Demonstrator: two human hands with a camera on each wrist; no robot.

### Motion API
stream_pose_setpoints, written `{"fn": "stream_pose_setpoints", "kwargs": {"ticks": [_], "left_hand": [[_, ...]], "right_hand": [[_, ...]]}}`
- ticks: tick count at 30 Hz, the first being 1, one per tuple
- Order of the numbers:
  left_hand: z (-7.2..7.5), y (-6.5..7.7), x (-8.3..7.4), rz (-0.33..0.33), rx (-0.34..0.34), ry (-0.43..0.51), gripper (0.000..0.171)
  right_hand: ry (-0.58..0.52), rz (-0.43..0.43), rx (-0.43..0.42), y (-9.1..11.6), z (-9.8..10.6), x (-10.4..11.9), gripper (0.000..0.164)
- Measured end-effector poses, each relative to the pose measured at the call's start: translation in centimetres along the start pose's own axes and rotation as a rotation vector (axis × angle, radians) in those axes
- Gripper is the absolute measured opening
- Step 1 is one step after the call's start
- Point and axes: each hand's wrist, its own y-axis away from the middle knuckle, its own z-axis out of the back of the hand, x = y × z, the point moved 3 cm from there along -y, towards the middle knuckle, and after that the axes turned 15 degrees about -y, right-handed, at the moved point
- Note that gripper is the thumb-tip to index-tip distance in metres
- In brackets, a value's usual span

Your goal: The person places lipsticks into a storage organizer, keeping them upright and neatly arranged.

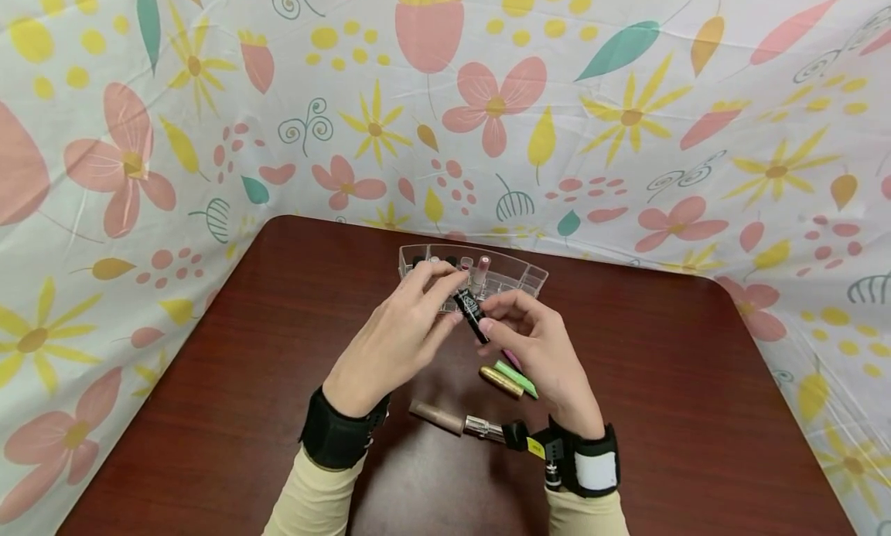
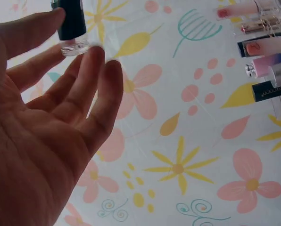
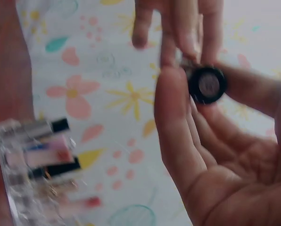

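Both hands hold one black lipstick tube (image 1: 471,315) above the dark wooden table (image 1: 661,381), just in front of a clear organizer (image 1: 525,277). My left hand (image 1: 440,295) pinches the tube's upper end with thumb and fingers. In the left wrist view that end is black with a clear tip (image 2: 72,29) against my fingertips (image 2: 95,59). My right hand (image 1: 493,321) grips the lower end. The right wrist view shows the tube end-on (image 3: 206,84) between thumb and fingers, with the left hand's fingers (image 3: 178,23) above it.
The organizer (image 3: 13,188) holds several lipsticks and glosses (image 2: 265,47). On the table under my right hand lie a gold tube (image 1: 501,381), a green tube (image 1: 518,378) and a pink item (image 1: 512,359). A brown and silver tube (image 1: 455,421) lies nearer. Floral cloth (image 1: 445,95) surrounds the table.
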Motion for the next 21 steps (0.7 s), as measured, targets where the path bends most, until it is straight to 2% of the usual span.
{"fn": "stream_pose_setpoints", "kwargs": {"ticks": [3,7,11,17,21], "left_hand": [[-0.4,0.0,0.0,-0.011,0.019,-0.011,0.066],[-1.0,-0.1,-0.2,-0.039,0.032,-0.055,0.087],[-1.1,-0.2,-0.3,-0.053,0.013,-0.051,0.087],[-0.5,-0.2,-1.0,-0.113,-0.006,0.018,0.083],[-0.3,-0.4,-1.8,-0.163,-0.044,0.009,0.087]], "right_hand": [[-0.111,-0.017,-0.028,-0.4,-0.3,-0.5,0.028],[-0.147,-0.035,-0.030,-0.6,-0.6,-0.7,0.032],[-0.214,-0.069,0.004,-0.5,-0.5,-0.9,0.037],[-0.494,-0.089,0.152,-0.6,-0.4,-0.8,0.038],[-0.514,-0.070,0.186,-0.2,-0.4,-0.4,0.038]]}}
